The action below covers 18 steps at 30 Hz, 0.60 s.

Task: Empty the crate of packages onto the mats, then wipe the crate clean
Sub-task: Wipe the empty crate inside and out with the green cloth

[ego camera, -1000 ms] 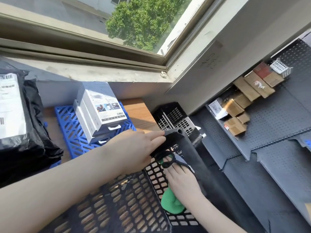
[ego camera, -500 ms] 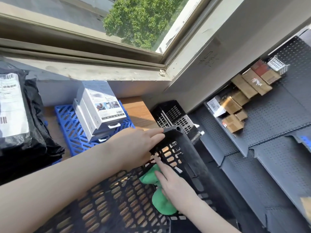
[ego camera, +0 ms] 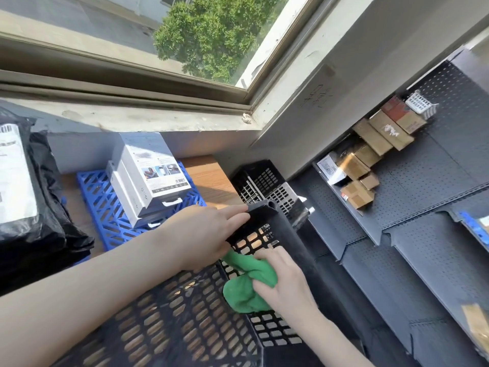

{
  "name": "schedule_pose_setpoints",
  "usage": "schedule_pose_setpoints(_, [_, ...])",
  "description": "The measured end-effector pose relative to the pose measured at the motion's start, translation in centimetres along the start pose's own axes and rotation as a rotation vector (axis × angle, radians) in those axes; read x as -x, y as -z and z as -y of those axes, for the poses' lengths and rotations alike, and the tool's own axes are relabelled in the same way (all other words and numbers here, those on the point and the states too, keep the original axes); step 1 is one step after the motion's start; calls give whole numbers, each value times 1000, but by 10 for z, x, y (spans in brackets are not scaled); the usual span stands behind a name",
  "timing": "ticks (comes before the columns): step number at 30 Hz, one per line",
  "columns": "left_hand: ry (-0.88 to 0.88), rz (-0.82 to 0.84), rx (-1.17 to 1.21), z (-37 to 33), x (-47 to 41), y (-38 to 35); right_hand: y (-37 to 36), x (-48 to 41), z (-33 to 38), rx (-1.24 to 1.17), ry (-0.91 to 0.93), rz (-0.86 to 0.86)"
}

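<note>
A black slotted crate [ego camera: 185, 319] lies in front of me on the wooden table. My left hand [ego camera: 203, 234] grips its far top corner. Inside the crate my right hand [ego camera: 283, 282] is closed on a bunched green cloth [ego camera: 246, 290], pressed against the crate's inner wall near that corner. White boxed packages [ego camera: 148, 176] are stacked on a blue lattice mat [ego camera: 103, 205] behind the crate. Black poly-bag packages [ego camera: 29, 207] with white labels are piled at the far left.
A second black crate [ego camera: 264, 181] stands past the table's right end. Grey perforated shelves [ego camera: 423, 234] with several brown cardboard boxes [ego camera: 370, 154] fill the right side. A window sill [ego camera: 132, 120] runs along the back.
My right hand has bunched up the green cloth and slid it up the crate's inner wall, toward the corner that my left hand keeps holding.
</note>
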<state>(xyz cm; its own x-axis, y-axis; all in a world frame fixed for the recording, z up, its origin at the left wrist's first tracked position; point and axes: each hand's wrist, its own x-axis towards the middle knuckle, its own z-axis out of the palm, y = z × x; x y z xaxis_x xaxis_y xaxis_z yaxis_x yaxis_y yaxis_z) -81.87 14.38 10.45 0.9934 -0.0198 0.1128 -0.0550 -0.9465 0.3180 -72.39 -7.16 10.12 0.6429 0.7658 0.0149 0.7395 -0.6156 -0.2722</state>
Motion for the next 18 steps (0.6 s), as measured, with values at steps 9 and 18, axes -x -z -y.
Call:
schedule_pose_setpoints(9, [-3, -1, -4, -1, 1, 2, 26, -19, 12, -714, -535, 271])
schedule_pose_setpoints(18, [6, 4, 10, -1, 1, 4, 22, -12, 6, -1175, -522, 468])
